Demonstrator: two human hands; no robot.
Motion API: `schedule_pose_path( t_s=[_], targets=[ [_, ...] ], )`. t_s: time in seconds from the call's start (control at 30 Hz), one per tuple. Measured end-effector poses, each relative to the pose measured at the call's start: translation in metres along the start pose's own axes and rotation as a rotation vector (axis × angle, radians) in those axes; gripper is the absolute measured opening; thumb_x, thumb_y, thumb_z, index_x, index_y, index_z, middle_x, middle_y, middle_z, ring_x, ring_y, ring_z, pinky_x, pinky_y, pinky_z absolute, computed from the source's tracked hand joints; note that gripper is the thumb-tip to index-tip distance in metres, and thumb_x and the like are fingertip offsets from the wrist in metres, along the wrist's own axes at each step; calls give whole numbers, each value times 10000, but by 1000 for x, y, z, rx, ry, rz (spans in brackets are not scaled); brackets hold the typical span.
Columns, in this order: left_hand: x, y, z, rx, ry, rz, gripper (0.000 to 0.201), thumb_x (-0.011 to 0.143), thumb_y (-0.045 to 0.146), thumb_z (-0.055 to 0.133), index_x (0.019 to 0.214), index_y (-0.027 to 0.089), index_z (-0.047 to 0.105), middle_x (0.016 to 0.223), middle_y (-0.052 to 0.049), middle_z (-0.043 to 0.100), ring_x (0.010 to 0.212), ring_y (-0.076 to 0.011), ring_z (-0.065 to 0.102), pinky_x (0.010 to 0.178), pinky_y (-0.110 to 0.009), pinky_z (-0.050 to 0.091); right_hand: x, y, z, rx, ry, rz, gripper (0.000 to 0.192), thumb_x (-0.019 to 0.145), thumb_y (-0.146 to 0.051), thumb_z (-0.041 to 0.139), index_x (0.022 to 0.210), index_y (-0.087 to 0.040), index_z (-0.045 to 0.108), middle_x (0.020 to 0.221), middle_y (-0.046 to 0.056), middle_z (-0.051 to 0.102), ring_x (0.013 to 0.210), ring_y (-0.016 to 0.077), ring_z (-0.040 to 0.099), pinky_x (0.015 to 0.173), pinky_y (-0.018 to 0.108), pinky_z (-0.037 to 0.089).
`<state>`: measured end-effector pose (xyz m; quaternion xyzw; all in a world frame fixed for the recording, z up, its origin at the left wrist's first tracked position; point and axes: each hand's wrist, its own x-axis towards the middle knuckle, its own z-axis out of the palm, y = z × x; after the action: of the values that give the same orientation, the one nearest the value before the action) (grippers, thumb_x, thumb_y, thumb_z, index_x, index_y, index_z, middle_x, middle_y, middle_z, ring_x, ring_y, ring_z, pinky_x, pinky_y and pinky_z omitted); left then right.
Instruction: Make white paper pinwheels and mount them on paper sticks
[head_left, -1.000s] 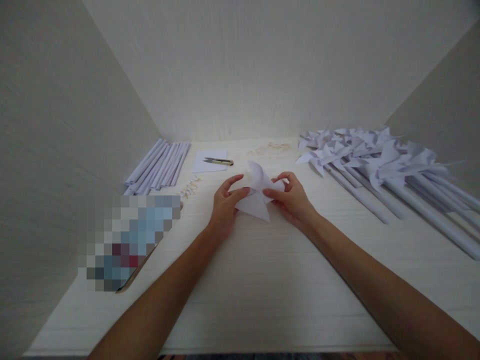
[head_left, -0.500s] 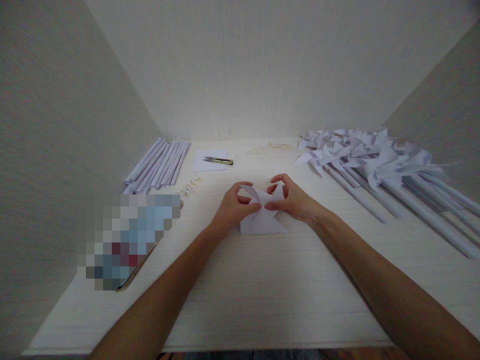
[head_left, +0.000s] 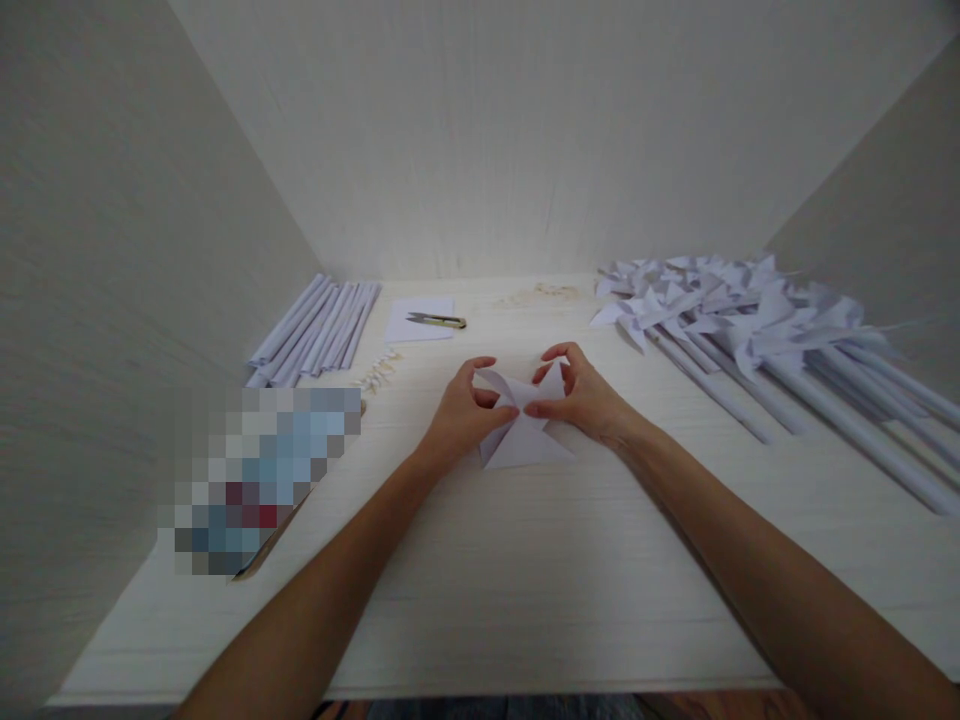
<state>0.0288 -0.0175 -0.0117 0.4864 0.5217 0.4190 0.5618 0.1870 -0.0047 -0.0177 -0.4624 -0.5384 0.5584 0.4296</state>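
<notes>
A white paper pinwheel (head_left: pixel 527 447) stands out at the middle of the table, its corners curled in toward the centre. My left hand (head_left: pixel 466 410) pinches it from the left, with the thumb pressed near its centre. From the other side my right hand (head_left: pixel 577 393) grips it too, its thumb close to the left thumb. The undersides of the paper and some fingertips are hidden behind the folds.
Rolled paper sticks (head_left: pixel 319 330) lie at the back left. Thread snips (head_left: pixel 436 320) rest on a white paper sheet (head_left: pixel 401 330). Small pale bits (head_left: pixel 379 370) sit nearby. Finished pinwheels on sticks (head_left: pixel 750 325) are heaped at the right. A blurred-out object (head_left: pixel 277 470) lies at the left.
Both thumbs have shifted slightly left over the paper's centre. The lower left part of the pinwheel is more folded in. Everything else stays in place.
</notes>
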Motion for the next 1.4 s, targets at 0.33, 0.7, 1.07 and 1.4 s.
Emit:
schedule_pose_path(
  t_s=[0.33,0.7,1.07,1.4],
  targets=[
    [10,3,-8,-411,378,84,409,493,106,658,871,148,508,621,17,606,545,-114,570,534,-227,449,1,11,12,94,-16,-337,288,591,-171,652,852,-249,558,1177,33,478,1054,188,512,831,341,455],
    [7,2,0,-477,383,127,381,501,140,667,847,145,508,669,10,606,569,-104,562,551,-228,438,0,15,30,-6,32,-399,34,607,-184,672,631,-206,681,1037,57,571,878,175,582,725,327,515],
    [6,2,0,-487,385,136,406,515,128,664,885,149,497,630,18,603,553,-109,568,540,-226,440,-1,15,30,57,-14,-399,129,557,-129,674,649,-216,694,989,42,622,897,172,592,780,316,492],
    [4,-2,7,-414,387,166,593,508,164,678,1058,158,454,579,49,617,493,-90,561,508,-204,428,-2,4,33,30,195,-171,138,596,-300,679,577,-169,640,531,-8,625,511,118,581,540,264,466]
  ],
)
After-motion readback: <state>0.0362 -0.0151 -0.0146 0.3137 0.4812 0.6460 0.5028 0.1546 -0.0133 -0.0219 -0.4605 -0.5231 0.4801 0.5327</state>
